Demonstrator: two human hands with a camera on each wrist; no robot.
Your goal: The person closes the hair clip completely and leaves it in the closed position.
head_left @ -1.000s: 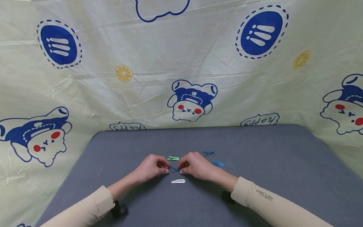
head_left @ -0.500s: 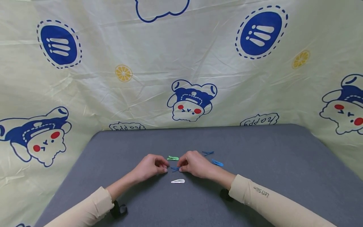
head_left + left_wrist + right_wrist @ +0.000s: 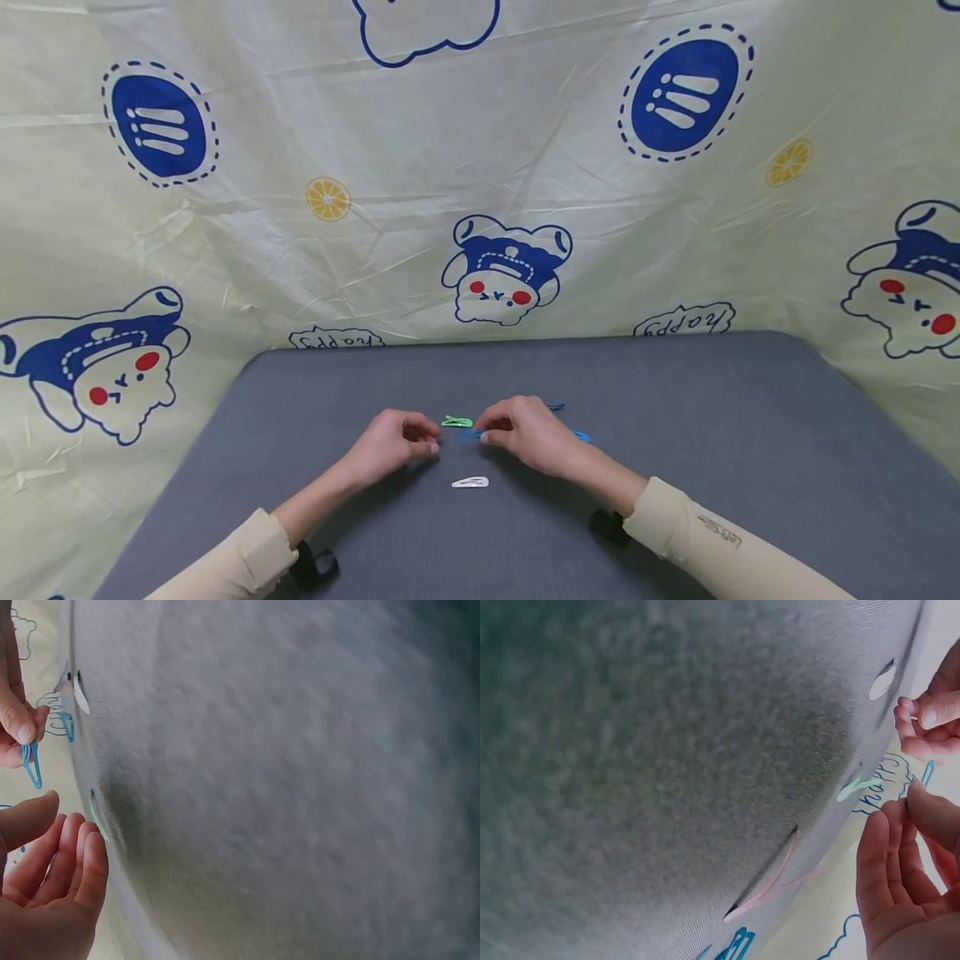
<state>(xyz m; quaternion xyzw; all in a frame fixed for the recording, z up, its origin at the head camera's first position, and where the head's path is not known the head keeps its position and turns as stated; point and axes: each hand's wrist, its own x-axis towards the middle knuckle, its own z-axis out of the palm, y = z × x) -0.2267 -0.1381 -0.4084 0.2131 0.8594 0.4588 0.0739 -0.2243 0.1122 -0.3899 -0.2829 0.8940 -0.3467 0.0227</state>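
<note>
My right hand (image 3: 528, 433) pinches a blue snap hair clip (image 3: 32, 766) between thumb and fingertips, raised a little off the table. The clip's narrow end points toward my left hand (image 3: 393, 442), whose thumb and fingers are loosely bent and apart, with nothing between them in the left wrist view. A green hair clip (image 3: 457, 422) lies just beyond the gap between the hands. Nearer to me lies a white hair clip (image 3: 470, 482). Partly hidden behind my right hand are another blue clip (image 3: 582, 436) and a thin splayed clip (image 3: 769, 885), pinkish in the right wrist view.
A grey cloth-covered table (image 3: 337, 383) carries the clips. A pale printed curtain (image 3: 405, 267) hangs behind its far edge. Dark straps (image 3: 313, 567) sit at both wrists below the rolled sleeves.
My right hand has lifted the blue hair clip off the table and shifted slightly right. The left hand has drawn back a little to the left. The view has tipped slightly.
</note>
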